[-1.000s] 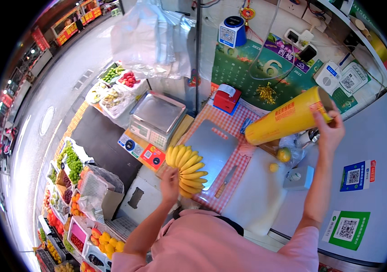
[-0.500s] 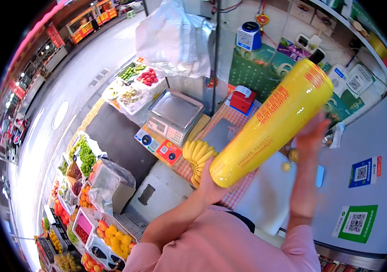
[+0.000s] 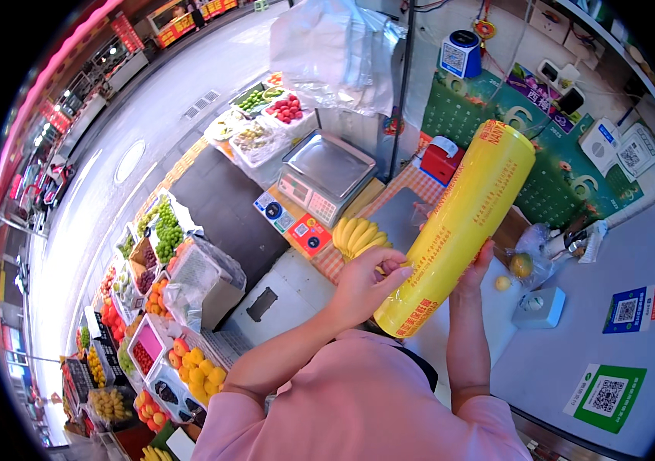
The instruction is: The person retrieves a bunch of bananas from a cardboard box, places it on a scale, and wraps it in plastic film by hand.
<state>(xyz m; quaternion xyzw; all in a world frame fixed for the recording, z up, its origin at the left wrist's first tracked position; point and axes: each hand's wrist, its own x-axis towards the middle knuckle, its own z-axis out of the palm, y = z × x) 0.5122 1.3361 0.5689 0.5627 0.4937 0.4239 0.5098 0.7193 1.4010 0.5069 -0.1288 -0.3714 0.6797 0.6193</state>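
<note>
A big yellow roll of cling film (image 3: 462, 230) with red print lies slantwise before my chest, its far end raised to the right. My right hand (image 3: 476, 270) grips it from below and the right side, the palm hidden behind the roll. At the near left side of the roll is my left hand (image 3: 370, 286), its fingers curled and thumb tip close together against the film; whatever they pinch cannot be made out. Just beyond the left hand, a bunch of yellow bananas (image 3: 356, 235) rests on the checked cloth (image 3: 329, 266).
A weighing scale (image 3: 330, 170) stands beyond the bananas, with a red device (image 3: 442, 160) to its right. Fruit in a plastic bag (image 3: 523, 265) and a pale blue box (image 3: 539, 307) sit at the right. Fruit trays (image 3: 166, 230) line the left; plastic bags (image 3: 335, 54) hang above.
The left hand has let go of the roll's near end and come to its side with curled fingers. The right hand now grips the roll from below. The view has shifted left.
</note>
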